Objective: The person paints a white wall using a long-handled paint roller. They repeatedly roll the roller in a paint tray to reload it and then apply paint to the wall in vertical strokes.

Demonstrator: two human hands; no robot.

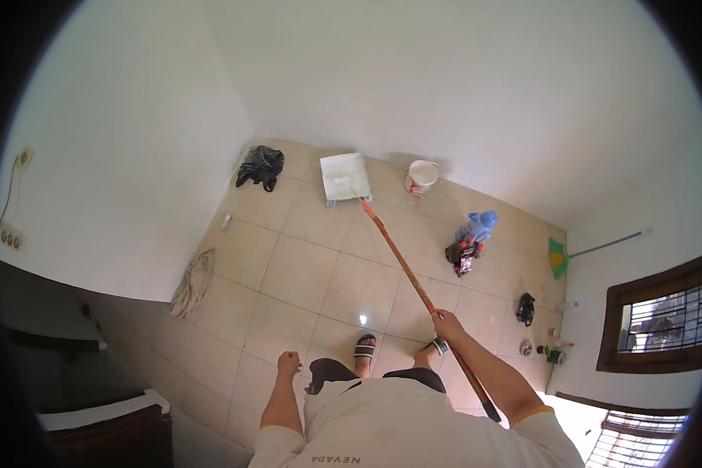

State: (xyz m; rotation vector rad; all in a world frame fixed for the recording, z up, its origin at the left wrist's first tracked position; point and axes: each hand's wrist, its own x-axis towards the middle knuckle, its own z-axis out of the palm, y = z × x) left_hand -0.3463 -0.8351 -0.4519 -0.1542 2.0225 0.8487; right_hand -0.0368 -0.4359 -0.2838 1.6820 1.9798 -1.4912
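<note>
My right hand grips a long orange-and-green patterned pole near its lower part. The pole slants forward and left across the floor. A thin metal rod joins its far end to a white paint roller, which lies in a paint-covered white tray. My left hand hangs by my left side, its fingers loosely curled and nothing visible in it. Right of the tray, close to the wall, stands a white paint bucket with red marks on its side.
A black plastic bag lies in the corner, and a crumpled cloth by the left wall. To the right stand a blue jug and bottles in a dark bag. A green broom leans near the window.
</note>
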